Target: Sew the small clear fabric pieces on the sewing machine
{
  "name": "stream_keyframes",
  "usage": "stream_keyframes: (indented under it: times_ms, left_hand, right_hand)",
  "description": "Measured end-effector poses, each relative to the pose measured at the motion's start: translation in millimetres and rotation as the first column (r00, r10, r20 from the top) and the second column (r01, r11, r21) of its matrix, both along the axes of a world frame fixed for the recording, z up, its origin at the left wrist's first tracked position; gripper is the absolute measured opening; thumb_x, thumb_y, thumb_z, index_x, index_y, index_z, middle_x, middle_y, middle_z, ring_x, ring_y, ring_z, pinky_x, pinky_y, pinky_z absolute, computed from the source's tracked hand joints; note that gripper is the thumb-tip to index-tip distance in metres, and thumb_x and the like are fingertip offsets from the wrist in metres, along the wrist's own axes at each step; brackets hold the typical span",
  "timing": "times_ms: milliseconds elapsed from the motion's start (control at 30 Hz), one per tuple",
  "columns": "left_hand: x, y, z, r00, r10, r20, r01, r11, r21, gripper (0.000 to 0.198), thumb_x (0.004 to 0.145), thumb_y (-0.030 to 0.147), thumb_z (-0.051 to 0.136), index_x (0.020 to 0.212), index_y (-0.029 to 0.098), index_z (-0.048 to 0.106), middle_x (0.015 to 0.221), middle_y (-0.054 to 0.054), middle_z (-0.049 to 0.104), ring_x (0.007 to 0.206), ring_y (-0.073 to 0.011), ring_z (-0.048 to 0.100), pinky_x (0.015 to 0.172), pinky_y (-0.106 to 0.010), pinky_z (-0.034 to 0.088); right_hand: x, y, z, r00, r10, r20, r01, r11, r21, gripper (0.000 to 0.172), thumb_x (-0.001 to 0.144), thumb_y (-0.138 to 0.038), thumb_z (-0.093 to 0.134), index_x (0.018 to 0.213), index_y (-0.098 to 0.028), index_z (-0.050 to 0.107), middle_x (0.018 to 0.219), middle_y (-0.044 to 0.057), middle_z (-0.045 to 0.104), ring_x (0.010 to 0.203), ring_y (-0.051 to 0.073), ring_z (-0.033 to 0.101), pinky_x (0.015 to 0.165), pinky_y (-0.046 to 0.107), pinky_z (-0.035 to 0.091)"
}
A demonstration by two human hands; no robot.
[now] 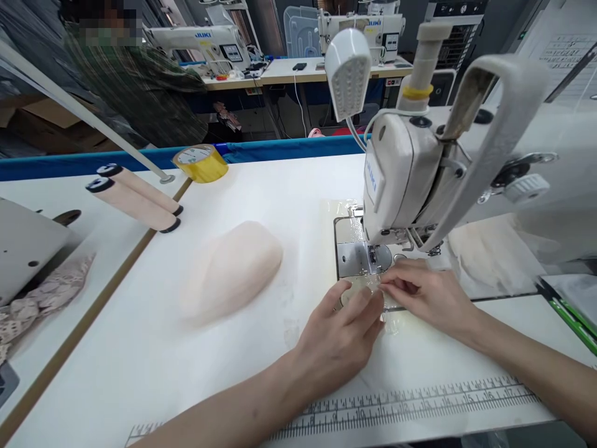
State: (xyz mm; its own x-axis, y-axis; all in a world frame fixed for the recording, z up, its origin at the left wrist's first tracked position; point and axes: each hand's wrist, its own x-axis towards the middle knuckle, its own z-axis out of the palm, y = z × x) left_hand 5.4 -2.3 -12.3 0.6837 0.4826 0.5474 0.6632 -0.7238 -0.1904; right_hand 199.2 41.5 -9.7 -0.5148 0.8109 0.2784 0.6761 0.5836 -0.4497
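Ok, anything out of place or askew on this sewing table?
Only small things. Two thread cones lie on their sides on the neighbouring table, and the yellow tape roll sits tilted at the back edge. The left hand presses and the right hand pinches a clear piece by the needle.

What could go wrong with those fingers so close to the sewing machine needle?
The right hand pinches the small pale piece just in front of the needle, so a fingertip might get pricked. The left hand presses it flat; the tiny piece could slip and stitch crooked.
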Motion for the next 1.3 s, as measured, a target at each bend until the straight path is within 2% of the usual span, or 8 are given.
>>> stream_keyframes:
  times_ms: [167, 233, 333, 400, 467, 533, 767, 1300]
  left_hand:
    - [-1, 0, 2.5, 0.998, 0.052, -0.042, -0.054, 0.997, -0.047, 0.021, 0.094, 0.023, 0.05, 0.106, 0.014, 0.064, 0.113, -0.006, 0.066, 0.106, -0.0175, 0.054, 0.091, -0.037, 0.038]
    - [-2, 3, 2.1, 0.997, 0.065, -0.03, -0.067, 0.995, -0.078, 0.021, 0.095, 0.024, 0.049, 0.107, 0.016, 0.064, 0.114, -0.005, 0.066, 0.109, -0.0174, 0.054, 0.091, -0.036, 0.037]
    - [-2, 9, 1.0, 0.995, 0.094, -0.034, -0.097, 0.99, -0.105, 0.022, 0.095, 0.022, 0.048, 0.111, 0.016, 0.063, 0.117, -0.005, 0.065, 0.113, -0.0185, 0.053, 0.09, -0.037, 0.036]
    - [-2, 12, 0.5, 0.993, 0.107, -0.04, -0.111, 0.987, -0.119, 0.023, 0.095, 0.021, 0.048, 0.113, 0.016, 0.063, 0.119, -0.005, 0.064, 0.115, -0.0196, 0.053, 0.09, -0.037, 0.036]
    - [-2, 15, 0.5, 0.993, 0.113, -0.04, -0.117, 0.984, -0.131, 0.025, 0.095, 0.021, 0.048, 0.115, 0.017, 0.062, 0.121, -0.004, 0.063, 0.115, -0.0201, 0.053, 0.089, -0.038, 0.036]
    - [-1, 16, 0.7, 0.993, 0.116, -0.038, -0.12, 0.983, -0.138, 0.026, 0.094, 0.021, 0.049, 0.117, 0.017, 0.061, 0.122, -0.003, 0.063, 0.115, -0.0207, 0.053, 0.09, -0.039, 0.036]
    - [0, 13, 0.9, 0.982, 0.181, -0.054, -0.186, 0.975, -0.118, 0.03, 0.093, 0.023, 0.052, 0.122, 0.019, 0.058, 0.121, -0.007, 0.063, 0.118, -0.0234, 0.052, 0.09, -0.038, 0.036]
    - [0, 23, -2.6, 0.985, 0.171, 0.001, -0.169, 0.977, -0.126, 0.027, 0.093, 0.024, 0.052, 0.118, 0.021, 0.06, 0.116, -0.006, 0.065, 0.119, -0.0224, 0.051, 0.094, -0.038, 0.034]
  right_hand:
    - [13, 5, 3.3, 0.965, 0.061, 0.255, -0.14, 0.943, 0.304, 0.036, 0.089, -0.01, 0.041, 0.113, -0.019, 0.066, 0.086, 0.006, 0.066, 0.068, 0.016, 0.056, 0.065, 0.029, 0.039]
    - [21, 9, 6.6, 0.925, -0.092, 0.37, -0.084, 0.897, 0.433, 0.031, 0.085, -0.009, 0.044, 0.101, -0.014, 0.07, 0.08, 0.008, 0.065, 0.068, 0.02, 0.054, 0.066, 0.032, 0.038]
    - [28, 11, 11.9, 0.869, -0.294, 0.398, 0.029, 0.834, 0.552, 0.023, 0.081, -0.006, 0.047, 0.076, -0.012, 0.069, 0.07, 0.009, 0.061, 0.065, 0.021, 0.052, 0.064, 0.034, 0.035]
    - [24, 7, 13.5, 0.892, -0.219, 0.395, -0.022, 0.853, 0.522, 0.024, 0.082, -0.007, 0.046, 0.082, -0.013, 0.07, 0.07, 0.008, 0.062, 0.065, 0.02, 0.052, 0.064, 0.033, 0.034]
    - [17, 0, 12.2, 0.914, -0.088, 0.395, -0.112, 0.883, 0.455, 0.03, 0.086, -0.01, 0.044, 0.101, -0.013, 0.069, 0.073, 0.007, 0.063, 0.07, 0.021, 0.055, 0.066, 0.033, 0.035]
    - [9, -7, 8.3, 0.917, -0.046, 0.397, -0.138, 0.896, 0.423, 0.035, 0.087, -0.011, 0.042, 0.113, -0.011, 0.065, 0.075, 0.007, 0.065, 0.078, 0.022, 0.057, 0.068, 0.034, 0.035]
    - [9, -9, -2.4, 0.897, -0.084, 0.433, -0.138, 0.879, 0.456, 0.037, 0.087, -0.011, 0.045, 0.119, -0.007, 0.062, 0.082, 0.011, 0.067, 0.081, 0.023, 0.057, 0.069, 0.037, 0.034]
    - [8, -2, -5.7, 0.885, -0.112, 0.453, -0.122, 0.881, 0.456, 0.037, 0.089, -0.012, 0.045, 0.121, -0.006, 0.061, 0.088, 0.011, 0.068, 0.084, 0.023, 0.056, 0.073, 0.037, 0.034]
